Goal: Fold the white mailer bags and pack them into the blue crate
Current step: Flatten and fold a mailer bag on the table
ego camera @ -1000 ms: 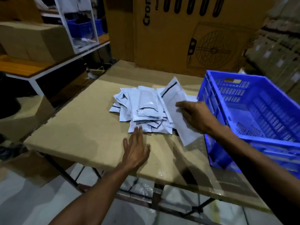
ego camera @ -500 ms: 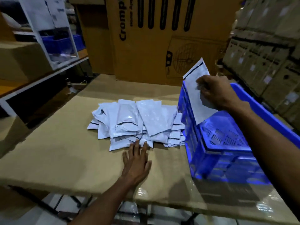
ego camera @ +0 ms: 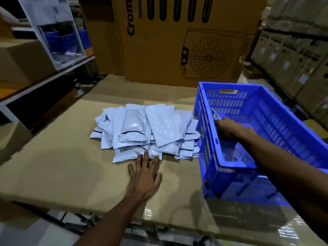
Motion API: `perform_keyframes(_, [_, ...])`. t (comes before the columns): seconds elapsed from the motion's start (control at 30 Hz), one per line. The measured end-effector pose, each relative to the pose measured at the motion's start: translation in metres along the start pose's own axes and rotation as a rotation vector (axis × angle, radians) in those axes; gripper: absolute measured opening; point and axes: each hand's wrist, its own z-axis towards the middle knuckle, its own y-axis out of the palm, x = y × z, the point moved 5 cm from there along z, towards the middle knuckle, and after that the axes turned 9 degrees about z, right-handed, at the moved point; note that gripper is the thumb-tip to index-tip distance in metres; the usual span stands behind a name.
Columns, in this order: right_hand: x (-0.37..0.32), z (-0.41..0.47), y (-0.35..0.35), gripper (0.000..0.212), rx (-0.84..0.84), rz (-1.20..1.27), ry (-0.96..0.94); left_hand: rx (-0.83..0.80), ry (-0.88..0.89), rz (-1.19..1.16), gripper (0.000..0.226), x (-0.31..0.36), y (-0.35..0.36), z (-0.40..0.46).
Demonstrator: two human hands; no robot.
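A person's left hand [ego camera: 144, 176] lies flat with straight, spread fingers on a cardboard-covered table [ego camera: 58, 167], its fingertips touching the near edge of a loose pile of white mailer bags [ego camera: 149, 132] heaped at the middle of the surface. Many of the bags show a dark strip along one edge, and they overlap one another at varied angles. To the right of the pile, just beside it, a blue crate [ego camera: 266, 125] with slotted walls stands on the table, its near end tipped toward the camera. The right hand [ego camera: 228, 127] reaches down inside the crate by its left wall, fingers curled round a single white mailer bag [ego camera: 215, 114], of which only a pale corner shows above the knuckles; how far the bag has gone in cannot be told. Behind the table a large brown carton [ego camera: 177, 38] printed with a fan drawing stands upright. A white-framed shelf unit [ego camera: 58, 32] holding blue bins sits at far left, and rows of stacked cartons [ego camera: 292, 50] line the far right.
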Motion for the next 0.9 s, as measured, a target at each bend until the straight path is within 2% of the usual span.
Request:
perform_keyframes(0.17, [-0.006,0.014,0.016,0.052,-0.042,0.125,-0.081,0.013,0.001,0.015,0.068,0.001,-0.001,-0.001])
perform_keyframes(0.3, [-0.007,0.012,0.013,0.082,0.051,0.403,-0.150,0.012,-0.001,0.026,0.069,0.001,-0.002,-0.002])
perform_keyframes(0.4, [-0.007,0.009,0.009,0.090,0.099,0.551,-0.183,0.003,0.000,0.024,0.069,0.001,-0.002,-0.003])
perform_keyframes(0.47, [-0.006,0.006,0.011,0.083,0.039,0.657,-0.130,0.003,-0.003,0.022,0.069,0.001,-0.003,-0.003])
perform_keyframes(0.6, [-0.004,-0.003,0.016,0.040,-0.082,0.933,0.030,0.007,0.001,0.006,0.067,0.000,-0.004,-0.003])
perform_keyframes(0.7, [-0.005,-0.001,0.006,0.030,0.038,0.850,0.012,0.008,0.008,-0.001,0.066,0.000,-0.003,-0.003])
perform_keyframes(0.8, [-0.007,-0.002,-0.019,0.032,0.327,0.572,-0.019,0.053,0.020,-0.009,0.064,-0.003,-0.004,-0.007])
perform_keyframes(0.9, [-0.022,-0.014,-0.049,0.032,0.615,0.605,-0.084,0.100,0.000,-0.027,0.066,-0.011,-0.003,-0.010])
